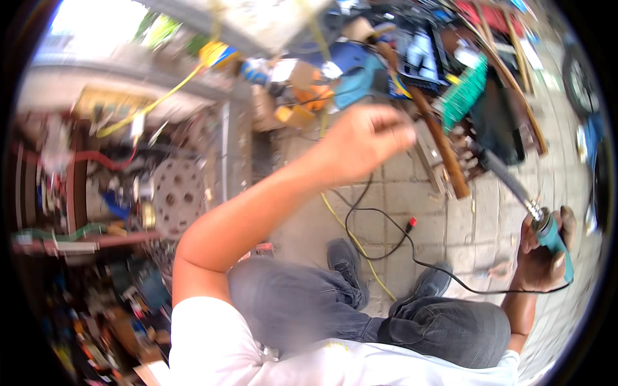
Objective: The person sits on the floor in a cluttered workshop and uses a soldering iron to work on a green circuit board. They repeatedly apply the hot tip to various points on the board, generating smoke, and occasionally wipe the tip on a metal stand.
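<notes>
My right hand [538, 267] is wrapped round the teal handle of a corded electric tool [551, 235] at the right. Its long grey metal barrel points up and to the left, toward a pile of goods; whether it is a soldering iron or a hot-air gun I cannot tell. From the handle's lower end a black cord [460, 281] runs across to the left. Raised in front of me, my left hand [370, 141] is blurred, with its fingers curled in and the thumb against them. Anything inside those fingers is hidden.
A brown wooden bar [441, 141] and a green ridged piece [465, 93] lie in the pile ahead. Cord loops and a yellow cable [347, 228] cross the paving by my shoes [347, 270]. A holed metal disc [178, 198] and cluttered shelves stand left; a wheel [581, 80] is far right.
</notes>
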Motion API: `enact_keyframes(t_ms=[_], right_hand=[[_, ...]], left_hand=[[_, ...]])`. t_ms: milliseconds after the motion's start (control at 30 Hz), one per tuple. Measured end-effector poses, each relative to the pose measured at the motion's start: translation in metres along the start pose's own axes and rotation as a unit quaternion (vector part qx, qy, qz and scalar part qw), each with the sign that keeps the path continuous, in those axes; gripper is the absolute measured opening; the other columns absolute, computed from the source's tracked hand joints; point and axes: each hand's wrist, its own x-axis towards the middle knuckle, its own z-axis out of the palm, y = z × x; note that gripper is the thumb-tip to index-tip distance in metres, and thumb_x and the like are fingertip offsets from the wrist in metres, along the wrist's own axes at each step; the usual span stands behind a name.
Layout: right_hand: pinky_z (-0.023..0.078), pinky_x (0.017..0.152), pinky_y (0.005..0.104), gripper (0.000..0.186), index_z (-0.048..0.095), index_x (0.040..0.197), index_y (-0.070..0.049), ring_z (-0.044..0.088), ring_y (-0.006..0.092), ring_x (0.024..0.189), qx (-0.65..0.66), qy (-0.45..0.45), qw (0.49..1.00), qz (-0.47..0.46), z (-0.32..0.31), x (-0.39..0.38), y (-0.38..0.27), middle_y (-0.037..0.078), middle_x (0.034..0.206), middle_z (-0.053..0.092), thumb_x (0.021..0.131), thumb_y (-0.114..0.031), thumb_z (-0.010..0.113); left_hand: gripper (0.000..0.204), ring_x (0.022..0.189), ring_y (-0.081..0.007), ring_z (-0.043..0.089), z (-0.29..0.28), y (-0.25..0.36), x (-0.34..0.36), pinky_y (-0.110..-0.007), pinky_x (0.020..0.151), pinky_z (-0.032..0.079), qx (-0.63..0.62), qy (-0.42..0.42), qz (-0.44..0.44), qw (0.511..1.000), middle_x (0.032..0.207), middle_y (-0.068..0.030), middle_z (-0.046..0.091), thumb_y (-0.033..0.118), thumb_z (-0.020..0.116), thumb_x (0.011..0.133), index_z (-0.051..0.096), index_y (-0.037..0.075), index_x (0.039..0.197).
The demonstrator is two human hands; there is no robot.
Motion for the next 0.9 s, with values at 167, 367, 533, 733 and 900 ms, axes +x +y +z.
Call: enact_keyframes(t_ms=[167, 367, 533, 733, 900], right_hand=[[0.045, 0.052, 0.0283, 0.066, 0.053, 0.119, 0.003, 0.056, 0.0183, 0.059, -0.123, -0.247, 0.957, 0.089, 0.13, 0.061, -0.013, 0.014, 0.086, 0.056, 0.078, -0.046, 0.07], [0.046, 0.059, 0.0207, 0.031, 0.065, 0.107, 0.0, 0.058, 0.0075, 0.07, -0.099, -0.424, 0.899, 0.044, 0.33, 0.076, 0.035, 0.005, 0.086, 0.065, 0.082, -0.017, 0.073], [0.043, 0.053, 0.0202, 0.026, 0.067, 0.097, 0.0, 0.054, 0.0039, 0.062, -0.022, -0.525, 0.851, 0.027, 0.454, 0.046, 0.081, 0.0, 0.071, 0.064, 0.082, -0.02, 0.074], [0.046, 0.051, 0.0299, 0.017, 0.065, 0.074, -0.001, 0.054, 0.0143, 0.05, 0.002, -0.576, 0.813, -0.087, 0.579, 0.003, 0.122, 0.007, 0.055, 0.057, 0.07, -0.018, 0.067], [0.048, 0.056, 0.0344, 0.021, 0.065, 0.07, 0.0, 0.057, 0.0206, 0.053, -0.115, -0.65, 0.75, -0.026, 0.625, -0.011, 0.121, 0.012, 0.058, 0.059, 0.067, -0.021, 0.067]], left_hand=[[0.033, 0.096, -0.0137, 0.061, -0.029, -0.039, -0.103, -0.03, 0.088, 0.047, 0.03, -0.156, -0.032, 0.987, 0.103, -0.0083, 0.067, 0.026, 0.062, 0.091, 0.062, 0.001, 0.112], [0.035, 0.094, -0.0215, 0.064, -0.036, -0.043, -0.167, -0.032, 0.085, 0.049, -0.07, -0.104, 0.075, 0.989, 0.102, -0.0127, 0.066, 0.022, 0.065, 0.088, 0.06, -0.001, 0.114], [0.041, 0.098, -0.0303, 0.061, -0.051, -0.039, -0.197, -0.037, 0.085, 0.048, 0.045, -0.081, 0.137, 0.986, 0.103, -0.0151, 0.065, 0.035, 0.062, 0.088, 0.061, -0.001, 0.11], [0.043, 0.103, -0.0332, 0.057, -0.061, -0.055, -0.221, -0.04, 0.087, 0.046, 0.019, -0.111, 0.16, 0.981, 0.106, -0.0165, 0.063, 0.037, 0.062, 0.088, 0.061, -0.001, 0.108], [0.046, 0.104, -0.0335, 0.056, -0.065, -0.067, -0.232, -0.041, 0.088, 0.046, 0.016, -0.036, 0.19, 0.981, 0.109, -0.0172, 0.062, 0.038, 0.062, 0.087, 0.06, -0.001, 0.111]])
